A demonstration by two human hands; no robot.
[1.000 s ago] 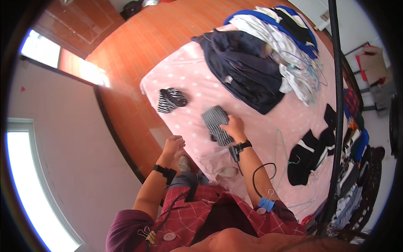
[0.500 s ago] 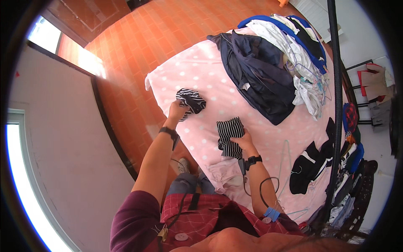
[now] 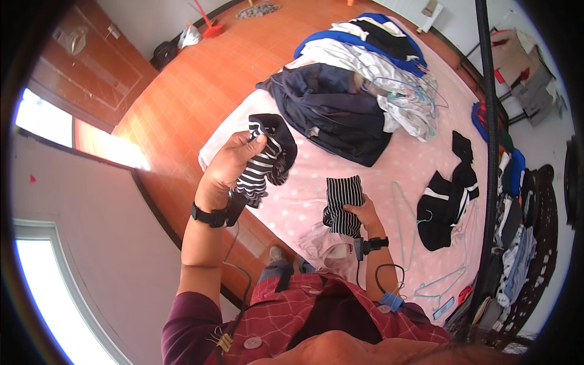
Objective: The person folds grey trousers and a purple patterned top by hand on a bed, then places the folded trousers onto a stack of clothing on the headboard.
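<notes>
My left hand (image 3: 236, 155) is raised, pinching a bunched black-and-white striped garment (image 3: 267, 161) between thumb and fingers; its cloth hangs down in loose folds. To the right, my right hand (image 3: 367, 213) grips the edge of a folded black garment with thin white stripes (image 3: 344, 198). Its thumb lies on top of the cloth, and the fingers underneath are partly hidden. Pale pink cloth (image 3: 328, 250) lies crumpled just below the folded garment, close to my body.
The bed has a pink dotted cover (image 3: 304, 201). On its far side lie a dark jacket (image 3: 334, 106) and a white and blue clothes heap (image 3: 389, 61). At right are black clothing (image 3: 439, 204), a pale green hanger (image 3: 406, 225) and piled clothes (image 3: 511, 243). A black pole (image 3: 488, 121) stands nearby.
My left hand has lifted the bunched striped garment up off the bed. The right hand keeps its grip on the folded one. The view has shifted, showing more floor and door.
</notes>
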